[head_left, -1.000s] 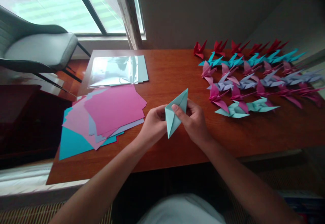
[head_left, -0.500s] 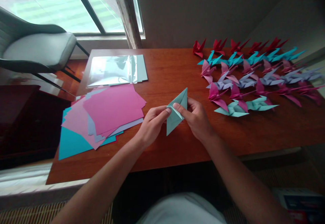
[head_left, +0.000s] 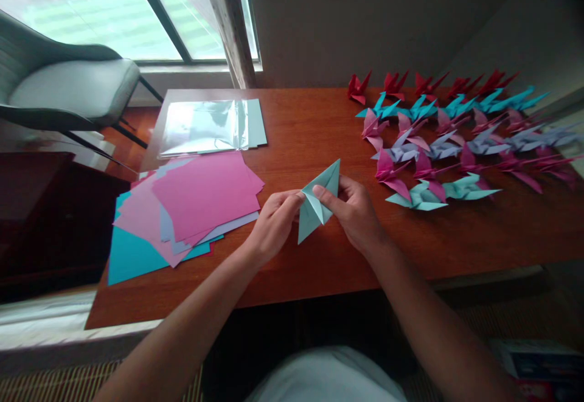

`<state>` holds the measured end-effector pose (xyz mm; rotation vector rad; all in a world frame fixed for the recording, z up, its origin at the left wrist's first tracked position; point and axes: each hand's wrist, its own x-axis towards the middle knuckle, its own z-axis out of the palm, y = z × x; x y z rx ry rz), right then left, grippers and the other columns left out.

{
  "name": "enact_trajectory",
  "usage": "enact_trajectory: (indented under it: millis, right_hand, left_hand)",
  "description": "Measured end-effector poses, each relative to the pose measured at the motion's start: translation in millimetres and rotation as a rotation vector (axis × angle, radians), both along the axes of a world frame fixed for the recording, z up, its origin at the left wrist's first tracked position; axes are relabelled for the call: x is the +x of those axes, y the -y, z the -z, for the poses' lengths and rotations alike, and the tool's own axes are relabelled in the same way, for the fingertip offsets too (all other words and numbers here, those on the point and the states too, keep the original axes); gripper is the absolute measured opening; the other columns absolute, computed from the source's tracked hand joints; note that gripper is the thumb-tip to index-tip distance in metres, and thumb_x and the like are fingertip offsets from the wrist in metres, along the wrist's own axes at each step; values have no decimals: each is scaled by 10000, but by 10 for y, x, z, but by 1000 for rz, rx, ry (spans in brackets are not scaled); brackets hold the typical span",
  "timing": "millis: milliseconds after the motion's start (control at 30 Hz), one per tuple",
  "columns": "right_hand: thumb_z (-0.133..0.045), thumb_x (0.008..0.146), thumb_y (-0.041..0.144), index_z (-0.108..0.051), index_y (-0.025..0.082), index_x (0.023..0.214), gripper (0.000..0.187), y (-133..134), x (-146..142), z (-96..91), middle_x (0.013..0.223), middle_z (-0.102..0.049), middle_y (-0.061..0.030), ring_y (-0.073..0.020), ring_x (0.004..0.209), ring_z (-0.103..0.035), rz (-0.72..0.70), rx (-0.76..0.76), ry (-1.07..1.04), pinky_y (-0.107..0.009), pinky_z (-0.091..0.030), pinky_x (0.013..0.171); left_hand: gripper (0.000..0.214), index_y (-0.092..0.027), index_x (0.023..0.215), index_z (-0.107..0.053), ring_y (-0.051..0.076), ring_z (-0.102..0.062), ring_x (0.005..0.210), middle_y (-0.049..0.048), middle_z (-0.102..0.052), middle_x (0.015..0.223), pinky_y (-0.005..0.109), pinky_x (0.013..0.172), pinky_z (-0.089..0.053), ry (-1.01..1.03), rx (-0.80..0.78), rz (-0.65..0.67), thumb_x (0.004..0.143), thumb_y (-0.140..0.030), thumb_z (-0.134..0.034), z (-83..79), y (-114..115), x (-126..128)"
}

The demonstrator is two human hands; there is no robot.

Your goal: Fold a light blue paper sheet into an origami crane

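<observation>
A pale teal folded paper (head_left: 314, 207), a long diamond shape with pointed ends, is held above the wooden table (head_left: 319, 268) near its middle. My left hand (head_left: 274, 222) pinches its left side with thumb and fingertips. My right hand (head_left: 353, 210) grips its right side, the forefinger laid across the top fold. Both hands are closed on the paper.
A loose pile of pink, lilac and blue paper sheets (head_left: 182, 207) lies at the left, with a clear plastic sleeve (head_left: 207, 125) behind it. Rows of several finished paper cranes (head_left: 447, 134) fill the right side. A grey chair (head_left: 68, 89) stands by the window.
The folded paper has been lowered slightly and a flap on its left side pressed in; my left fingers have shifted along its edge. Nothing else on the table has moved.
</observation>
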<state>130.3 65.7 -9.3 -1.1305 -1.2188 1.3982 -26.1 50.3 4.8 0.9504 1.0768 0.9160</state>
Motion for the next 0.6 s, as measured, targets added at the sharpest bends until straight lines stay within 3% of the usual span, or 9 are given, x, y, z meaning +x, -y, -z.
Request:
enact_trajectory:
  millis: [233, 400, 600]
  right_hand:
    - [-746, 822, 401, -618, 202, 756, 245, -2, -12, -18, 685, -584, 30, -111, 598, -524, 37, 69, 51, -243, -443, 558]
    - [-726, 826, 357, -584, 198, 708, 244, 4, -14, -70, 653, -547, 39, -101, 584, -494, 116, 135, 151, -230, -418, 533]
    - [-728, 824, 377, -566, 201, 693, 273, 6, -12, -101, 640, -550, 42, -101, 570, -499, 125, 129, 133, -226, -390, 507]
  left_hand:
    - [582, -173, 654, -548, 148, -552, 611, 20, -565, 645, 267, 591, -448, 86, -45, 65, 888, -704, -495, -22, -13, -13]
    - [412, -162, 754, -604, 97, -462, 587, -35, -527, 664, 220, 570, -382, 40, 21, 61, 810, -556, -715, -96, -13, -25]
    - [334, -145, 774, -664, 109, -515, 652, -10, -610, 723, 219, 612, -398, -5, 89, -19, 780, -462, -768, -103, -26, -8]
